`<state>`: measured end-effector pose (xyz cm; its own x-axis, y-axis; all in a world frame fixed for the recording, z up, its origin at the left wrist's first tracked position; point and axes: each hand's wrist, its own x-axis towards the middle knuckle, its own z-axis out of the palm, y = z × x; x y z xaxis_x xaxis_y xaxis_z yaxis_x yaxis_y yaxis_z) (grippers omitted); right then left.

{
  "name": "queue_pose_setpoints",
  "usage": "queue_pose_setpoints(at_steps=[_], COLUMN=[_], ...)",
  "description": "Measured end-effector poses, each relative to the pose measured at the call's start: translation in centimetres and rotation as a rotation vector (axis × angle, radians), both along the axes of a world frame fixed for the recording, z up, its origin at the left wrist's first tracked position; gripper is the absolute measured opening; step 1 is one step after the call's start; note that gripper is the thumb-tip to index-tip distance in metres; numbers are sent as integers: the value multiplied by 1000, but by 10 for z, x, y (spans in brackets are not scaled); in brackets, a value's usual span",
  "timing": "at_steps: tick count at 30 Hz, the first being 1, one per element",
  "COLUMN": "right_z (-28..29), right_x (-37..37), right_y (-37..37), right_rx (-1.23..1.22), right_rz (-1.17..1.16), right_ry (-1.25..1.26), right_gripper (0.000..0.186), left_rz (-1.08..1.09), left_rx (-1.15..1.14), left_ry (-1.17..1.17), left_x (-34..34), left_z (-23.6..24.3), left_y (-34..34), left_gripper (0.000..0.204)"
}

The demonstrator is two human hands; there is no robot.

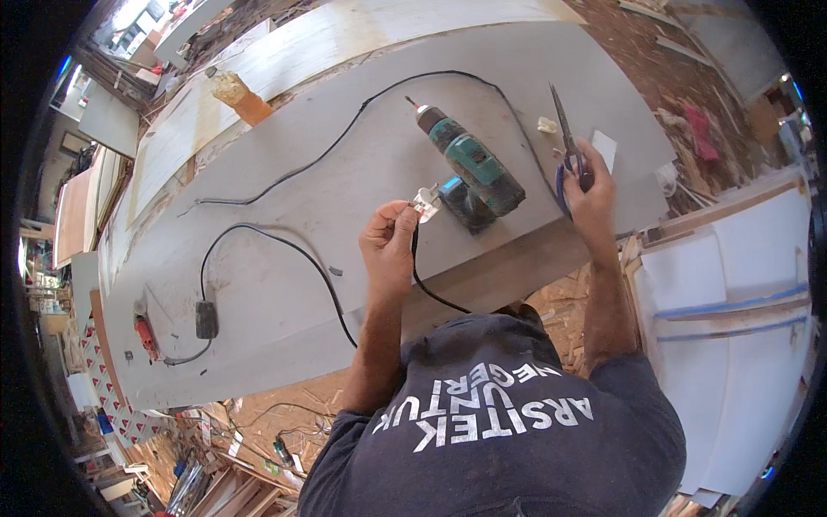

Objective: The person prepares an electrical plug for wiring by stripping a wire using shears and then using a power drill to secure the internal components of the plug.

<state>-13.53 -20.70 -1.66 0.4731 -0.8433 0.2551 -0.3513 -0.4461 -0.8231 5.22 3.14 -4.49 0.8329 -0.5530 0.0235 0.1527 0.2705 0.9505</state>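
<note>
In a pinch, my left hand (387,243) grips the end of a black cable (424,280), which runs down from my fingers toward my body. A small whitish, shiny piece (426,202) sticks out at those fingertips; its kind is unclear. My right hand (591,188) is closed around the handles of scissors (562,116), their blades pointing away from me. Between my hands a green and black cordless drill (479,164) lies on its side on the grey tabletop (293,241). A white rectangular piece (605,148) lies beside my right hand.
Another black cable (362,107) arcs across the table, and a third (284,239) leads to a small black box (206,320). A red-handled tool (145,336) lies far left. A bottle with amber liquid (237,96) lies at the back. White panels (724,345) stand at right.
</note>
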Motion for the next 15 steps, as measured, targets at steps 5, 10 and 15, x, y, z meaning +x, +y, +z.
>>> queue_pose_setpoints(at_steps=[5, 10, 15], right_z=[47, 17, 31], right_x=[21, 51, 35], right_y=[113, 133, 149], right_rx=[261, 337, 42], right_rz=[309, 353, 499], right_ry=[-263, -505, -377], right_gripper=[49, 54, 56], left_rz=[37, 76, 76], left_rx=[127, 146, 179], left_ry=[-308, -489, -447], left_x=[-16, -20, -16], left_z=[-1, -1, 4], left_y=[-17, -20, -13], left_gripper=[7, 7, 7])
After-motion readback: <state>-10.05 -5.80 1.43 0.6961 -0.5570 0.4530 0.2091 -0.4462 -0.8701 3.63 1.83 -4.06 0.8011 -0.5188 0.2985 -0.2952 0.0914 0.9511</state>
